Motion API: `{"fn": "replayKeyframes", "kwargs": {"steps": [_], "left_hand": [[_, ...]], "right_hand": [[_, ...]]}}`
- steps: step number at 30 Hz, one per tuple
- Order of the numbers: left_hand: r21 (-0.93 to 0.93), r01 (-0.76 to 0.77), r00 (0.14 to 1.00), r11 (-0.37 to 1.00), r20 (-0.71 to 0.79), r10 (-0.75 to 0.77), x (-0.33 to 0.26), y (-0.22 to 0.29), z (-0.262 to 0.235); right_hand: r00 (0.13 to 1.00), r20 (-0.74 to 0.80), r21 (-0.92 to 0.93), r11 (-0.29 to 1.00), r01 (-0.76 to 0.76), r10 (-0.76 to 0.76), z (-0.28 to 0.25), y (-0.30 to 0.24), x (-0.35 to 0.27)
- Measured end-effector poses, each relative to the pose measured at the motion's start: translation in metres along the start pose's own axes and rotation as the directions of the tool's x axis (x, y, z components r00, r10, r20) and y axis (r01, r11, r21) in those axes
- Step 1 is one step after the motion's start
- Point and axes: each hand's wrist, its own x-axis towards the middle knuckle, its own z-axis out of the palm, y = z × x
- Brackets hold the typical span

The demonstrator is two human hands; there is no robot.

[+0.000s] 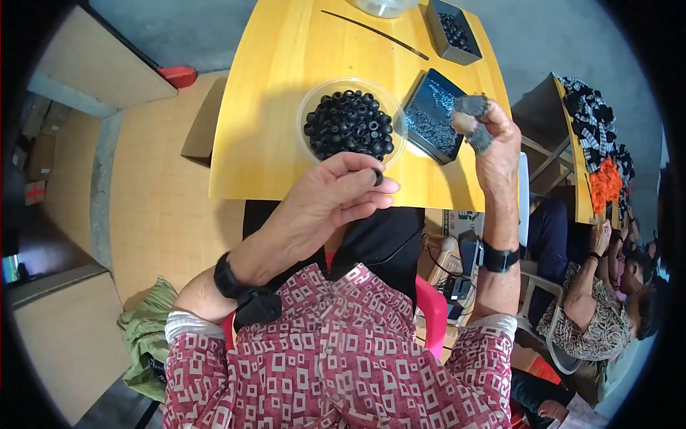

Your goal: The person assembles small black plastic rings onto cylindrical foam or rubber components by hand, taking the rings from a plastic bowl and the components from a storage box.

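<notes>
Between its thumb and forefinger my left hand [339, 189] pinches a small black round bead-like piece [378, 176], just off the table's near edge. Beyond it, a clear round plastic bowl [303, 136] holds a heap of the same kind of black pieces [349, 125]. My right hand [493, 139] is at the right edge of a dark shallow tray [449, 155], in which many tiny pale bits [429, 118] lie scattered. Grey fabric covers sit on two of its fingertips. Those fingers are drawn together, and whatever is between them is too small to see.
On the yellow table [264, 107] lie a thin dark strip [375, 33] and a grey box [457, 51] of black pieces; a clear container [386, 7] stands at the far edge. To the right, other people sit at another table [580, 187] with black and orange pieces.
</notes>
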Motion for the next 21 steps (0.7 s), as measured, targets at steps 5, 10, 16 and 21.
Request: {"fn": "replayKeyframes", "kwargs": {"steps": [5, 10, 16, 21], "left_hand": [[-0.1, 0.002, 0.998, 0.995, 0.068, 0.005, 0.003, -0.001, -0.003], [-0.091, -0.026, 0.992, 0.996, 0.118, 0.036, 0.0, -0.005, -0.004], [0.024, -0.101, 0.984, 0.995, 0.15, 0.096, -0.009, -0.004, 0.006], [0.131, -0.135, 0.981, 0.982, 0.156, 0.114, -0.017, -0.003, 0.011]], "right_hand": [[0.994, 0.037, -0.044, 0.994, 0.1, -0.099, 0.019, -0.025, -0.044], [0.976, 0.171, 0.053, 0.99, 0.13, -0.137, 0.034, -0.032, -0.071], [0.966, 0.219, 0.067, 0.989, 0.128, -0.14, 0.037, -0.035, -0.085], [0.965, 0.182, 0.024, 0.982, 0.186, -0.187, 0.04, -0.039, -0.099]]}}
